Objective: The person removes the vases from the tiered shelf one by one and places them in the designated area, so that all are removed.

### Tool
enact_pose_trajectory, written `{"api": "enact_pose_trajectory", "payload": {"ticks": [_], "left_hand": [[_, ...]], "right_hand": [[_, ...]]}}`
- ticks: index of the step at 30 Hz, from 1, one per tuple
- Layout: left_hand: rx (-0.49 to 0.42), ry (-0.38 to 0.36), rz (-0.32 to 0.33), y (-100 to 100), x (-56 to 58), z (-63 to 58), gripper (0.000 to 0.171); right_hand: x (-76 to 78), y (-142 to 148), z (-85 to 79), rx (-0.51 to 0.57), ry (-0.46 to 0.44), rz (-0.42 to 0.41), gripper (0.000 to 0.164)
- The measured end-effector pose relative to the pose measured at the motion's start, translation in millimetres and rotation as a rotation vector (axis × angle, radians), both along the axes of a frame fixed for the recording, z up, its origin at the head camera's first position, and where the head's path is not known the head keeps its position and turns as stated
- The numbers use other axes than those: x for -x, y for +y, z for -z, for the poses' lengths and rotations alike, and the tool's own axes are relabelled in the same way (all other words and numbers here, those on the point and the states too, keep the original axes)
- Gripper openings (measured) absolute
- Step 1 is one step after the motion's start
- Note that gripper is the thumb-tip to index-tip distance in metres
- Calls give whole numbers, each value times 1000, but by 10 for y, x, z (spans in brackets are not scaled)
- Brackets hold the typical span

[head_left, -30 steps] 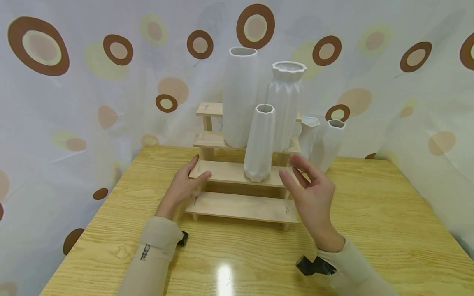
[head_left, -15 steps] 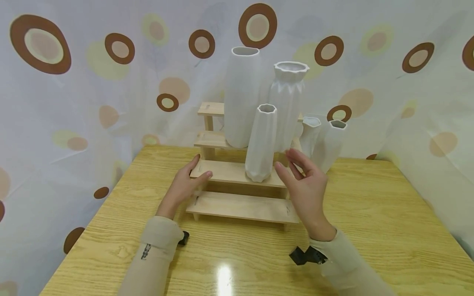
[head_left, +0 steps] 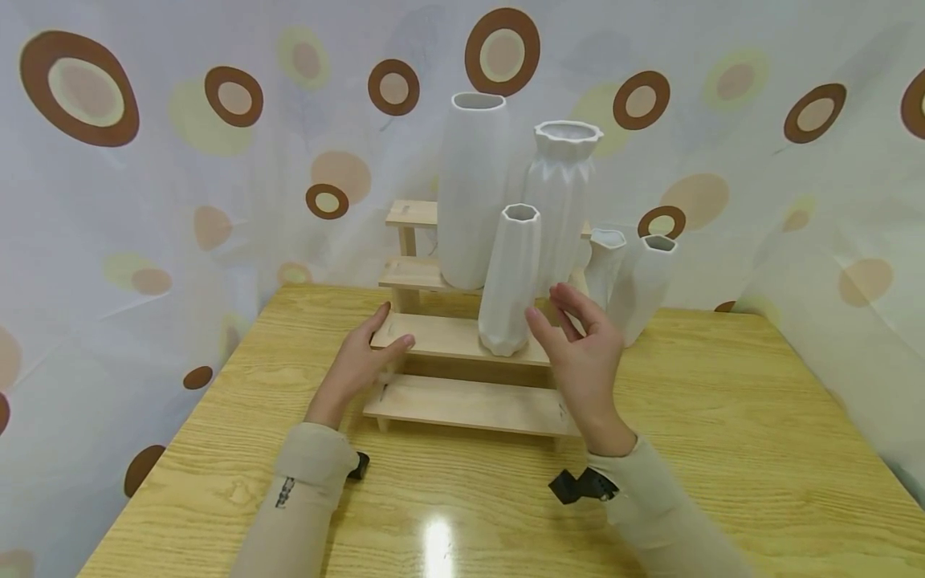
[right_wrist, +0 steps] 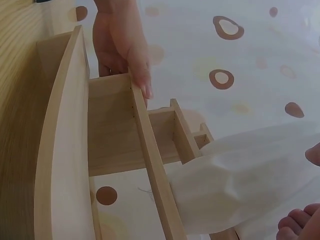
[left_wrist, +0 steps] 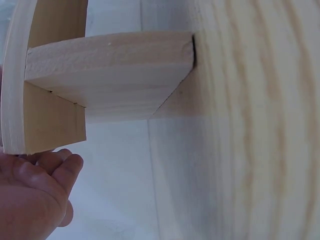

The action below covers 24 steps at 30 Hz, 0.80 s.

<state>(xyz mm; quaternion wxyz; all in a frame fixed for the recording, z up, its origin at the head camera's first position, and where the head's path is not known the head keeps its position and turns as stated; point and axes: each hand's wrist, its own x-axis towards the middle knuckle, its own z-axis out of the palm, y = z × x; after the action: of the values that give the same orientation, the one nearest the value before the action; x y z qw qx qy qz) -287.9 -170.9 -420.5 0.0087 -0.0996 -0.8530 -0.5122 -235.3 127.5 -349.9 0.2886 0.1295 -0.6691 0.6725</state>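
A stepped wooden display stand [head_left: 470,405] holds several white vases. My left hand [head_left: 359,353] grips the left end of its second step from the bottom, thumb on top; in the left wrist view curled fingers [left_wrist: 65,170] show at the board's edge. On that step stands a slim faceted vase [head_left: 508,289]. My right hand [head_left: 588,353] is just right of this vase, thumb and fingers bent around a gap, with the thumb tip right at its side. In the right wrist view the fingers [right_wrist: 300,222] show past the vase [right_wrist: 215,195]. A tall smooth vase [head_left: 472,193] and a ruffled-neck vase [head_left: 560,193] stand one step higher.
Two smaller white vases stand to the right of the stand, one with a flared rim [head_left: 605,261], the other with an angular mouth [head_left: 643,289]. The wood-grain table [head_left: 723,417] ends at a hanging cloth [head_left: 253,160] with brown circles.
My right hand has moved left and slightly upward, from the stand's right end to the slim vase's side. My left hand keeps its grip on the stand, and the vases have stayed put.
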Motion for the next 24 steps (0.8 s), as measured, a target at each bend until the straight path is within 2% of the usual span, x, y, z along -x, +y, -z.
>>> {"api": "enact_pose_trajectory", "payload": {"ticks": [5,10,19,24], "left_hand": [[-2,2,7,0,-5,5,93],[-5,6,11,-1,-11,-1,94],[3,9,3,-11,-4,-5,92],[6,10,6,-5,5,6,93]], "right_hand": [[-85,-101,-119,-19,-17,20,46],[-111,-168,-173,-43,-25,42,46],[21,-213,-65,-58,-41,80,50],[-89,-278,-178,-88,-49,93,49]]}}
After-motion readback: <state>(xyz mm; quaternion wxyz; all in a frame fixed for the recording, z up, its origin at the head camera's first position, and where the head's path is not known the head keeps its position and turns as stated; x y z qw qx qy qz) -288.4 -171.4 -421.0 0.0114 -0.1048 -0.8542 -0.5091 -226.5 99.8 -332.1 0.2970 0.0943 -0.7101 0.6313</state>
